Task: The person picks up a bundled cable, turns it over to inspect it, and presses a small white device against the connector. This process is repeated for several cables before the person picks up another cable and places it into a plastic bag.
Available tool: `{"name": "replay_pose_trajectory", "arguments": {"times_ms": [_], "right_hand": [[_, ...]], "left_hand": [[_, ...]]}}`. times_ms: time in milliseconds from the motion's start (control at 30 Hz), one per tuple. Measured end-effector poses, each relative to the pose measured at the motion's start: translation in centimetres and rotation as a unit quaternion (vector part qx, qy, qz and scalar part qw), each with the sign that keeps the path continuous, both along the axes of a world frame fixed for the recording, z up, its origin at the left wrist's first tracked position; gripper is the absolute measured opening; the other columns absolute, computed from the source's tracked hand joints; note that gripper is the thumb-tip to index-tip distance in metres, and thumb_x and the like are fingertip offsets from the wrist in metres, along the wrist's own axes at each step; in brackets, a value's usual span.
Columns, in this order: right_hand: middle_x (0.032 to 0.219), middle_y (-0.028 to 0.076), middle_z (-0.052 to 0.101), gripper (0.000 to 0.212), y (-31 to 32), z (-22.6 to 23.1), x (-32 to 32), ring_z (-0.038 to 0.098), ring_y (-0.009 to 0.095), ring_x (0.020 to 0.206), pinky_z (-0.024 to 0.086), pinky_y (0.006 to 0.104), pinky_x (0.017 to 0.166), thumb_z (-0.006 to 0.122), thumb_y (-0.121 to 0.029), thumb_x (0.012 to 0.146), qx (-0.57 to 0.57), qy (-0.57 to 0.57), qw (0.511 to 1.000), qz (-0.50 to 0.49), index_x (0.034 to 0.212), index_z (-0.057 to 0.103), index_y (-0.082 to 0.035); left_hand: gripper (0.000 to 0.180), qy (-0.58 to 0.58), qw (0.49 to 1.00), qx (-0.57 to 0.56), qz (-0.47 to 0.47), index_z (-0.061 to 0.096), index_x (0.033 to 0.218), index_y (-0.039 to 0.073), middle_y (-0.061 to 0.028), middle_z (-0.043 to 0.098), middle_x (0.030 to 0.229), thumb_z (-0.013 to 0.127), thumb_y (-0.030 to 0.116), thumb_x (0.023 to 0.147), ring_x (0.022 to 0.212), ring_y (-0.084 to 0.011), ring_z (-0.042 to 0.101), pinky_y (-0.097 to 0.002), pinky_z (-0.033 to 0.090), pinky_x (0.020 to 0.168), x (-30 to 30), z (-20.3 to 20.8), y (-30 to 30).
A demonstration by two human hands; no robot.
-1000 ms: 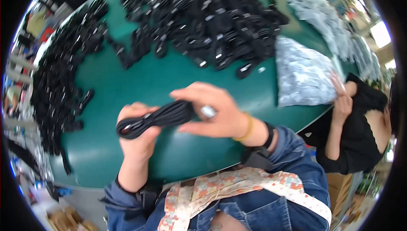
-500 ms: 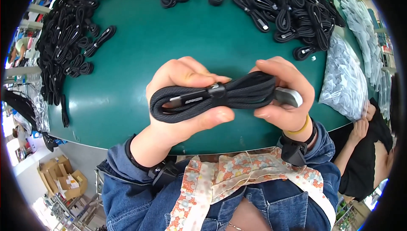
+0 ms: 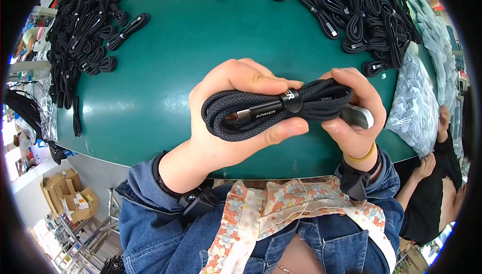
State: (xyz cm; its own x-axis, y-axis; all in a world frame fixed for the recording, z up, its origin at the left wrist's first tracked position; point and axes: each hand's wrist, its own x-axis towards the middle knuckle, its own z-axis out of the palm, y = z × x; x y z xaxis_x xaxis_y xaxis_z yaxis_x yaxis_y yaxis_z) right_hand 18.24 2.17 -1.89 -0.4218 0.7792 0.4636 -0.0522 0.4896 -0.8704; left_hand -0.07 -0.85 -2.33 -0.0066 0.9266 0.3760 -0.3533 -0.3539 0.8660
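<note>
A coiled black braided cable point(image 3: 228, 100) lies across both of my hands above the table. A black strap point(image 3: 292, 100) wraps its middle, and a metal-tipped plug point(image 3: 258, 111) shows inside the left loop. My left hand point(image 3: 213, 143) is closed round the left part, fingers above and thumb below near the strap. My right hand point(image 3: 369, 98) pinches the right end of the coil between fingers and thumb. A small grey, rounded object point(image 3: 357, 117) sits in that same right hand, against the palm; its kind is not clear.
Heaps of coiled black cables point(image 3: 80, 33) cover the green table's point(image 3: 175, 28) left side, with more cables point(image 3: 356, 18) at the far right. A clear bag point(image 3: 411, 103) of grey-white pieces lies at the right edge, beside another person's hand point(image 3: 426, 166). Cardboard boxes point(image 3: 70, 193) stand lower left.
Both hands and the coiled cable have shifted slightly right in view. The coil has turned a little, so the strap and plug face up more. The grip on it is the same.
</note>
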Motion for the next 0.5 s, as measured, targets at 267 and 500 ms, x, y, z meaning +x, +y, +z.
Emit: {"name": "replay_pose_trajectory", "arguments": {"times_ms": [267, 500], "right_hand": [[0.086, 0.008, 0.051, 0.051, -0.29, -0.28, -0.11, 0.037, 0.002, 0.048, 0.026, 0.0135, 0.040, 0.070, -0.004, 0.058, -0.055, 0.015, 0.998, 0.001, 0.103, 0.049, 0.007], [0.084, 0.009, 0.053, 0.049, 0.04, 0.19, 0.23, 0.044, 0.008, 0.051, 0.034, 0.0188, 0.044, 0.072, -0.007, 0.057, 0.037, -0.031, 0.998, 0.026, 0.100, 0.052, 0.004]], "left_hand": [[0.036, 0.063, 0.997, -0.021, -0.034, 0.048, 0.088, 0.006, -0.0063, 0.049, 0.083, 0.071, 0.003, 0.060, 0.084, -0.0189, 0.054, -0.0311, 0.045, 0.078, -0.58, -0.12, -0.02], [0.037, 0.073, 0.996, -0.058, 0.015, 0.052, 0.079, 0.003, -0.0079, 0.057, 0.074, 0.078, 0.008, 0.052, 0.068, -0.0145, 0.056, -0.0253, 0.046, 0.062, -0.47, 0.41, -0.19]]}}
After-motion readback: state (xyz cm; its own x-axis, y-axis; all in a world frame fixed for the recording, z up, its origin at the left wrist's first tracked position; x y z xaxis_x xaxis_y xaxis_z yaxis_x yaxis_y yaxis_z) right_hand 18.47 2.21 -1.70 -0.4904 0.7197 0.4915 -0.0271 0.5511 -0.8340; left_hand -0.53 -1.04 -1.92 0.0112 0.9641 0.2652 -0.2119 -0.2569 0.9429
